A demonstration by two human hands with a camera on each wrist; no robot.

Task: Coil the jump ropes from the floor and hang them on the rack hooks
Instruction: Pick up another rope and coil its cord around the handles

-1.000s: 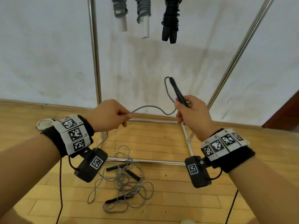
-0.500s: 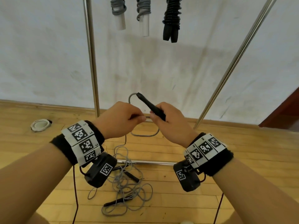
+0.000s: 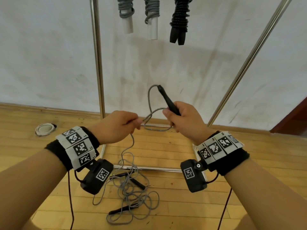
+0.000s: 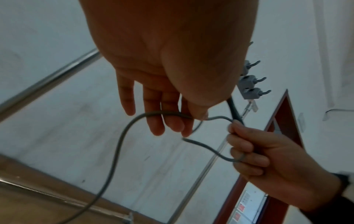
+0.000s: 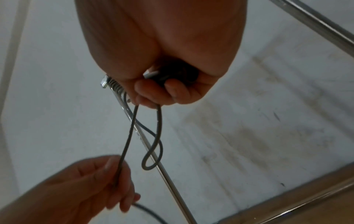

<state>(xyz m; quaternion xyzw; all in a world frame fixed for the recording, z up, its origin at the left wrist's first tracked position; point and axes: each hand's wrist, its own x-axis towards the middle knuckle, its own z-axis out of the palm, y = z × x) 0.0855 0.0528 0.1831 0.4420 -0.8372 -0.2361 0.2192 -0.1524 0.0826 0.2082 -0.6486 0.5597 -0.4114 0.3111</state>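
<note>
Right hand (image 3: 183, 119) fisted round black handle (image 3: 167, 101) plus first loop, left hand (image 3: 116, 126) pinching grey rope (image 3: 150, 112) just beside it, rest tangled on floor (image 3: 166, 146) by rack base: I'd feed equal loops, keep slack untwisted.

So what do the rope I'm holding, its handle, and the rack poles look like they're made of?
The grey rope looks like woven or braided cord, matte and faintly speckled, bending in soft loops. Its black handle seems to be matte plastic or rubber, with no shine; which one can't be told. The rack poles look like polished metal, probably steel or chrome plated, given the bright mirror-like streaks along them.
</note>
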